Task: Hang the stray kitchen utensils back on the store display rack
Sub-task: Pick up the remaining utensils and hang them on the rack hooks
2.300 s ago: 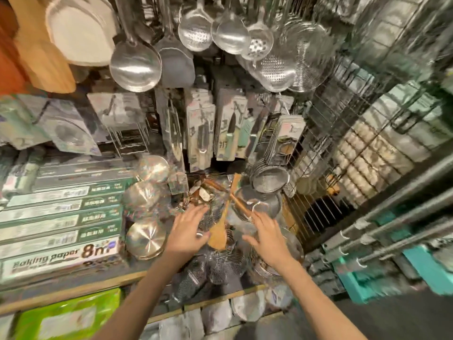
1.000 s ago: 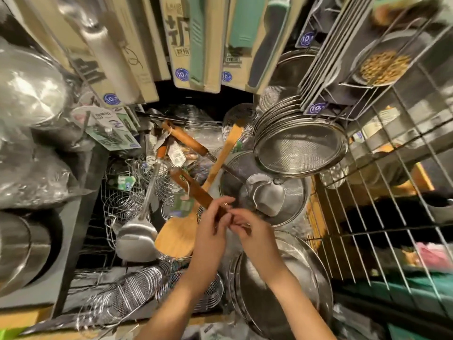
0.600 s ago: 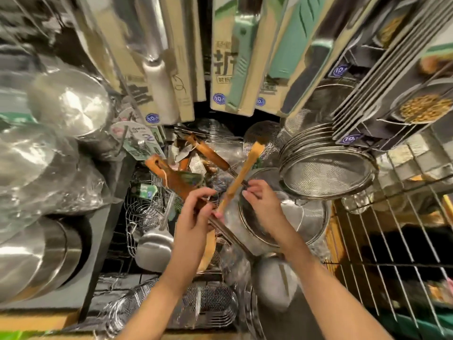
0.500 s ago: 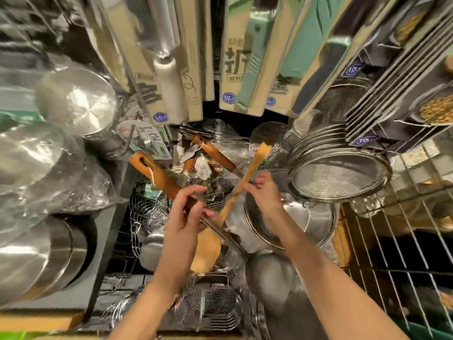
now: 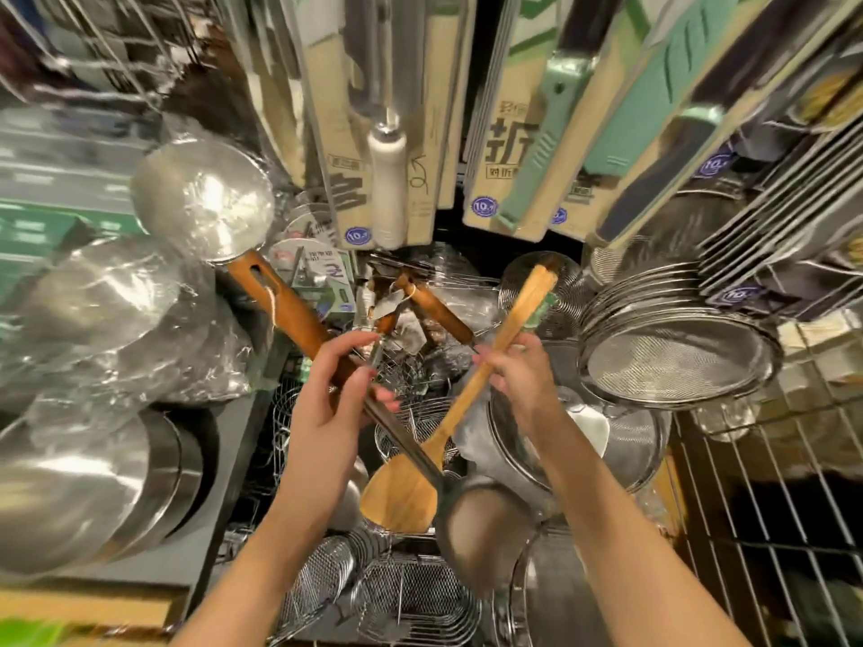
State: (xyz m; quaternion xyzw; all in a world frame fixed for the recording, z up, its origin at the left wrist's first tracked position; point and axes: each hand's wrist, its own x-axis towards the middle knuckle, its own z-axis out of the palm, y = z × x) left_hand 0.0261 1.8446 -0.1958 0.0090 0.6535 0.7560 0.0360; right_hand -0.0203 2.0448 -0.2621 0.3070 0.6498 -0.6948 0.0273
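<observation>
My left hand [image 5: 334,403] grips the brown wooden handle of a steel ladle [image 5: 280,301], whose metal shaft runs down-right to a blurred bowl [image 5: 481,530] near the bottom. My right hand [image 5: 518,380] holds the shaft of a light wooden spatula [image 5: 401,492], blade down and handle end pointing up toward the hanging packs. Both utensils cross above a bin of loose wire skimmers [image 5: 411,427]. Another brown-handled utensil [image 5: 439,310] lies in the bin behind them.
Carded knives and peelers [image 5: 523,147] hang overhead. Stacked mesh strainers [image 5: 672,366] sit to the right, wrapped steel bowls and pots [image 5: 93,319] to the left. A wire grid panel [image 5: 770,506] closes the right side. Mesh baskets [image 5: 406,595] lie at the front.
Both hands have lifted their utensils out of the bin. The ladle handle swung up-left in my left hand, and my right hand closed on the spatula shaft. The view came closer.
</observation>
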